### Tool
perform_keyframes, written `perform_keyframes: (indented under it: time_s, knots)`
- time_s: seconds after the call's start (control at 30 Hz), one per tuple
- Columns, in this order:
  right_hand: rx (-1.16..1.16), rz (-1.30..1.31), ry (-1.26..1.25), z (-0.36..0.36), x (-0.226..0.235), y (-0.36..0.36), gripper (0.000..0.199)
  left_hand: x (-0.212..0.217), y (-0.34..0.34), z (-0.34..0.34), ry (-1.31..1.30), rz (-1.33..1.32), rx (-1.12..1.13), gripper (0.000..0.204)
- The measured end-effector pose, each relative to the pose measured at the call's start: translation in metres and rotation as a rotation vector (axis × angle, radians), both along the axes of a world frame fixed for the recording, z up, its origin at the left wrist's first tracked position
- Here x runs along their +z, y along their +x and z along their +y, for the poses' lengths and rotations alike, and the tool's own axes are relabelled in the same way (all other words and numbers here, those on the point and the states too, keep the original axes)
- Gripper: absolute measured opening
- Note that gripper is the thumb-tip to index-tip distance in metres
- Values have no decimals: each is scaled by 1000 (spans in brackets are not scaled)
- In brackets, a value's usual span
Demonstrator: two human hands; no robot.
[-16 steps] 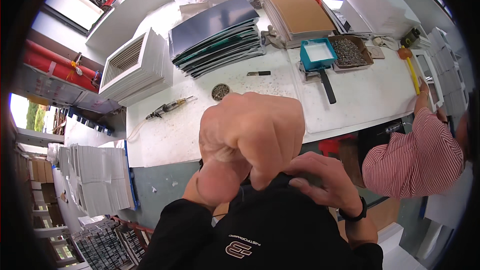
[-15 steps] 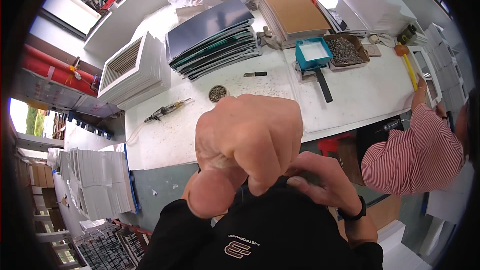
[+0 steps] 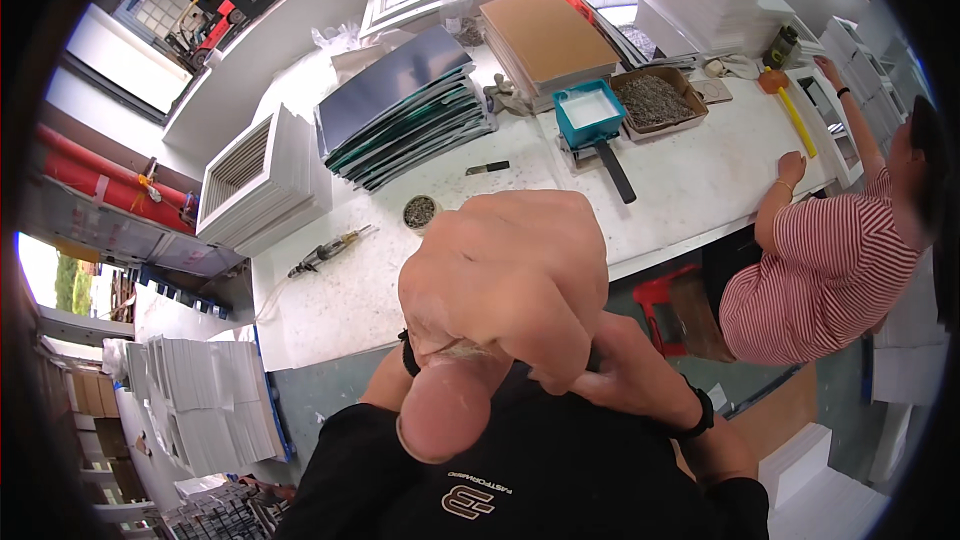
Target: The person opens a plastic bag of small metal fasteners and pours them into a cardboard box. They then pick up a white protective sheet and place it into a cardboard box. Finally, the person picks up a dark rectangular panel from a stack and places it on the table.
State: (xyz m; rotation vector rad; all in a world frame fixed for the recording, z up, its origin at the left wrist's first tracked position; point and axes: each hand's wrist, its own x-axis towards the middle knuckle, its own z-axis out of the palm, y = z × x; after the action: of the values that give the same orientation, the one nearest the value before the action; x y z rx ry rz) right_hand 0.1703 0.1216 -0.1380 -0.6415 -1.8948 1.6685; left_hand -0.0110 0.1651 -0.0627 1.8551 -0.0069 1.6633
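My left hand (image 3: 505,285) is raised close in front of me. Its fingers are curled into a fist and its thumb sticks out toward me. Nothing shows in it. Behind and to the right is my right hand (image 3: 630,365), near my black shirt, its fingers mostly hidden by the left fist. Just beyond the fist, a small round cup of metal bits (image 3: 420,212) stands on the white worktable (image 3: 310,315). A corded pen-shaped power tool (image 3: 325,252) lies left of the cup, and a dark-handled knife (image 3: 487,168) farther back.
Stacked white frames (image 3: 265,175), dark sheets (image 3: 400,90) and brown boards (image 3: 550,35) stand along the back. A teal-and-black tool (image 3: 590,115) lies by a carton of small metal pieces (image 3: 658,100). At right a person in a striped shirt (image 3: 830,260) reaches over the table near a yellow-handled mallet (image 3: 795,120).
My view has shifted, so the table things appear slightly left. My left fist stays raised, and more of my right hand's fingers is now hidden. The person's hands have moved apart, off the mallet.
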Motion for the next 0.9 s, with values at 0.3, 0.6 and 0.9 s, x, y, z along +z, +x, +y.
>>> perform_keyframes:
  time_s: [0.3, 0.6, 0.9]
  knots:
    - [-254, 88, 588, 4, -19, -23, 72, 23, -24, 0, -37, -215, 205, 60]
    - [-273, 174, 756, 15, -15, -35, 67, 20, -40, 20, -179, -382, 30, 53]
    - [-289, 133, 747, 22, -19, -42, 68, -1, -37, 54, -594, -763, -147, 47]
